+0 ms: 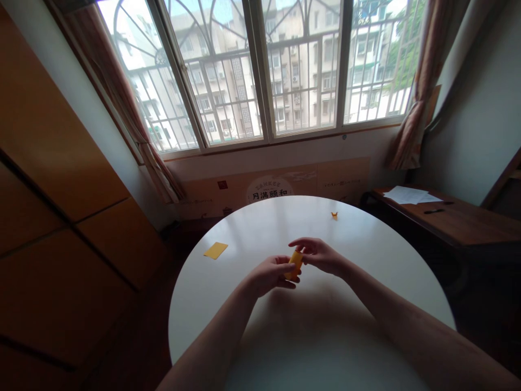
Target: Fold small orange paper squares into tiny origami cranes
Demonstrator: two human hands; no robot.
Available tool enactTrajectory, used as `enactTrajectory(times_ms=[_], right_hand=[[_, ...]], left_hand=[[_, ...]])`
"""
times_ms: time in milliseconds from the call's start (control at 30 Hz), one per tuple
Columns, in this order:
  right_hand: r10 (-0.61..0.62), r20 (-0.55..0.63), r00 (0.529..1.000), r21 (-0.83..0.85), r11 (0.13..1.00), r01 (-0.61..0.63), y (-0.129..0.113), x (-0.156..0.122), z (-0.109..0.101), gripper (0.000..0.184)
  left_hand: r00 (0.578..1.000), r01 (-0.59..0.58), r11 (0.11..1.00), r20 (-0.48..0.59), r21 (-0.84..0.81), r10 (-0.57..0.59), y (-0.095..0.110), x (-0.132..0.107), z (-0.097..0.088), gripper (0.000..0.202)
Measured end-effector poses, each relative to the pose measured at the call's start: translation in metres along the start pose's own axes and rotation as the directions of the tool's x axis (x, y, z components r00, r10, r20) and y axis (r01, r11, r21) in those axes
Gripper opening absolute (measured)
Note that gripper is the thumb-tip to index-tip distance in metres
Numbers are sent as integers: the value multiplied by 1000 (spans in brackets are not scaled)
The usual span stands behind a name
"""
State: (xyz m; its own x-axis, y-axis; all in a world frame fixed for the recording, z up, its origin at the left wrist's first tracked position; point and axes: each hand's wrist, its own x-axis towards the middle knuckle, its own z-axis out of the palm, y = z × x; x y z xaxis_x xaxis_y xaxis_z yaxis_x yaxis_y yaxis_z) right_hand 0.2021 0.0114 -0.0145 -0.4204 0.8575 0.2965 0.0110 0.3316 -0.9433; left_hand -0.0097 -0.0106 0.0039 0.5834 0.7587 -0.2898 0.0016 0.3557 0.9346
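Above the middle of a round white table (325, 331), a folded piece of yellow paper (296, 262) is held between both hands. My left hand (277, 272) grips its lower left side, thumb across the front and fingers behind. At the upper right edge, my right hand (316, 254) pinches the paper with its thumb and finger; its index finger arches over the top. The paper stands tilted, and part of it is hidden by the fingers. A small folded yellow paper shape (334, 215) sits near the far right of the tabletop.
A flat stack or sheet of yellow paper (215, 250) lies at the table's left. Beyond the right edge stands a low wooden table (464, 222) with white sheets (407, 195). A barred window and curtains are behind; a wooden cabinet (52, 228) rises at left.
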Motion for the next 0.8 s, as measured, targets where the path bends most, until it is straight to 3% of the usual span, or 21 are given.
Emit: enactTrajectory(times_ms=[133,333,567,800], right_hand=[[42,-58,997,55,998,-39,-1,0,-3,45],[98,-106,990,93,992,-89,12,1,2,46],[133,-107,985,86,989,-124,29,1,4,44],[172,-142,975,56,985,-166,38,5,3,38]], left_hand=[[990,-94,996,-103,0,93,1,1,-1,50],[943,-200,980,-267,26,199,-4,8,-2,50],[905,-214,973,-358,84,229,-15,16,-3,50],[866,-148,976,-456,161,206,-19,25,-6,22]])
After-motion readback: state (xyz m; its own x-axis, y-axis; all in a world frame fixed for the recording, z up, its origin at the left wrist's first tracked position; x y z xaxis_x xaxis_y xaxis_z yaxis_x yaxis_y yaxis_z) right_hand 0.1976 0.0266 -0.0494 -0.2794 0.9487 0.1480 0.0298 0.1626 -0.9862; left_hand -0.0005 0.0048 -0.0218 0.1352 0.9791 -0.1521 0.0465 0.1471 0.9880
